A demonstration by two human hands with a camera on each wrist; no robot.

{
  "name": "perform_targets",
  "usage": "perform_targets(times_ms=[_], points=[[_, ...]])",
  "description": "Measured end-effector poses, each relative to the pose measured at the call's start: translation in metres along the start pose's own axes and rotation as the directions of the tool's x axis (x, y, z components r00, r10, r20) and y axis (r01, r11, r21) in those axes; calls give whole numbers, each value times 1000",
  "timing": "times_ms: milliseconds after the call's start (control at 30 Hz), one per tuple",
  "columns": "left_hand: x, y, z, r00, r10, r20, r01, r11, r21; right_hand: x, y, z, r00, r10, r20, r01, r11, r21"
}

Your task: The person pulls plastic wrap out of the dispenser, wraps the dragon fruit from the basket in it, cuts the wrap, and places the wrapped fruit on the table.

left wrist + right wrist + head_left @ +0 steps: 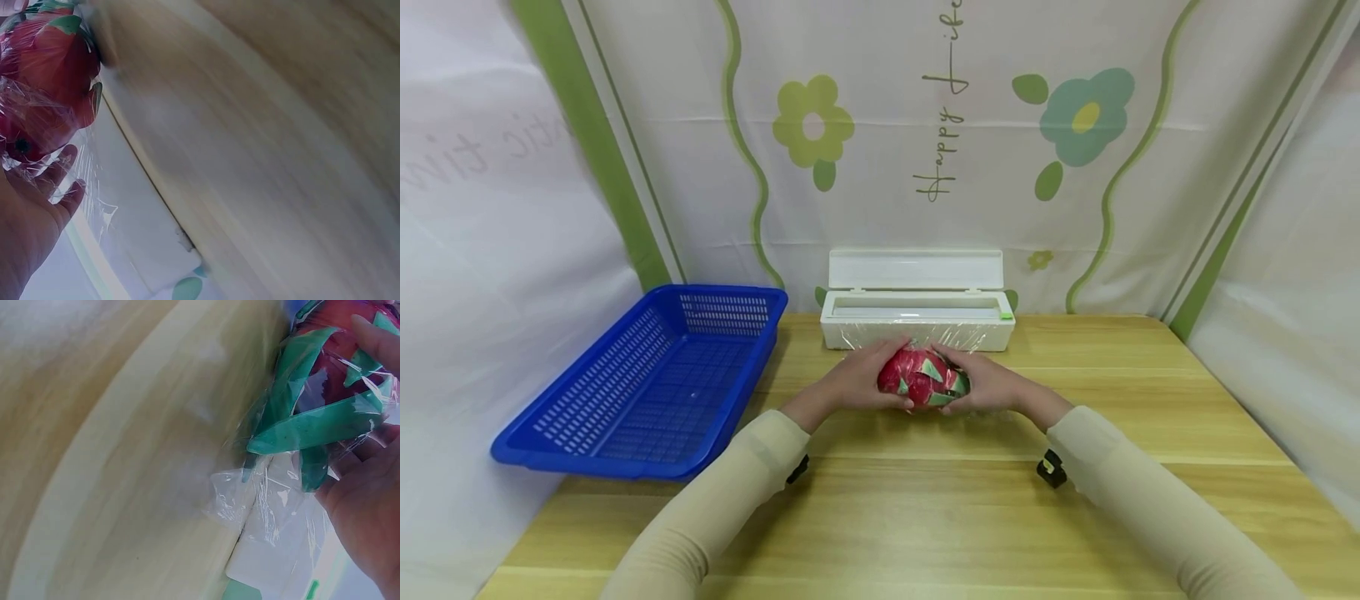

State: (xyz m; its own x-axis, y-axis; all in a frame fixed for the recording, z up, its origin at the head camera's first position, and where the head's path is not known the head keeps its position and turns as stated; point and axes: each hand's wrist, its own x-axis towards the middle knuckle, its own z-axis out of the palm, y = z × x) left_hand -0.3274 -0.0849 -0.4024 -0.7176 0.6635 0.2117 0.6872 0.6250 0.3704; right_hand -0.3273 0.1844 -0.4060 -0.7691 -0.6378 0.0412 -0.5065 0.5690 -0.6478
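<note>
A red dragon fruit with green scales [922, 379] is held between my two hands in front of the white box. Clear cling film [275, 500] covers the fruit and stretches toward the box's front. My left hand [865, 377] grips the fruit's left end, thumb on the near side and fingers on the far side. On the right end, my right hand [988, 382] holds it the same way, with film bunched beside the long green scales in the right wrist view. The white cling film dispenser [917, 333] has its lid raised, and a roll shows inside.
A blue perforated plastic basket [752, 392] stands at the left of the wooden table [925, 517]. Behind the dispenser hangs a printed curtain [887, 167] with flowers and lettering. More white cloth hangs along both sides.
</note>
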Motion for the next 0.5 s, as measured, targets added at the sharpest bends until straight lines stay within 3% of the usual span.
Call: perform_targets(times_ms=[267, 500], points=[[-4, -1, 1, 1000, 5, 15, -4, 1000, -18, -4, -7, 1, 999, -36, 1, 36, 999, -27], [-6, 0, -1, 1000, 1, 3, -1, 1000, -31, -7, -7, 0, 1000, -17, 7, 17, 998, -61]])
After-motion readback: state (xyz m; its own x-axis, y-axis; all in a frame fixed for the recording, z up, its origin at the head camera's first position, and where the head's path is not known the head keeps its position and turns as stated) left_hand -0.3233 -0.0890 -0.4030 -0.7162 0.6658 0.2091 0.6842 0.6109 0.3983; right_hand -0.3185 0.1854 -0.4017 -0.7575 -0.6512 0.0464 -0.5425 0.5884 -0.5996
